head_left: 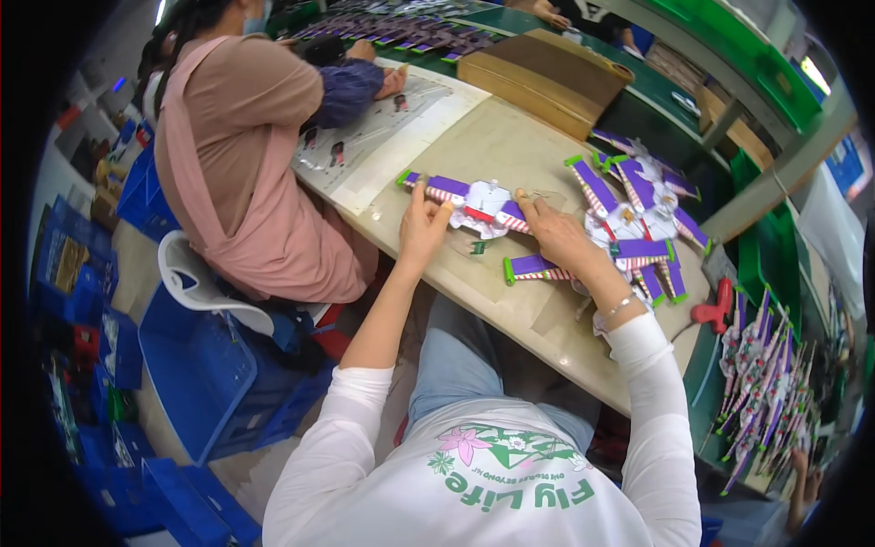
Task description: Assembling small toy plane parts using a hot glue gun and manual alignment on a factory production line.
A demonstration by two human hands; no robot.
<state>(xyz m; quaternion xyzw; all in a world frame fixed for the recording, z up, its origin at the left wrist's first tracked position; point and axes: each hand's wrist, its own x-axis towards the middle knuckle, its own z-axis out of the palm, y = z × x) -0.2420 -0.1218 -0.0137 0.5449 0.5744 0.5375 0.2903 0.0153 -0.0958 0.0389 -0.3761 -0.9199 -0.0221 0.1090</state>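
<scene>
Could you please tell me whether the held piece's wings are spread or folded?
Spread: purple wings extend from both sides of the white body.

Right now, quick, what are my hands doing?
Left hand: closed, holding a purple-and-white winged toy piece by one wing.
Right hand: closed, holding its other wing.

I have a winged piece between my left hand and right hand, over the table. On my feed, a heap of such pieces lies right of it; a box rests beyond. A co-worker sits left, near a bin. Past the table's right edge lies a second pile.
</scene>
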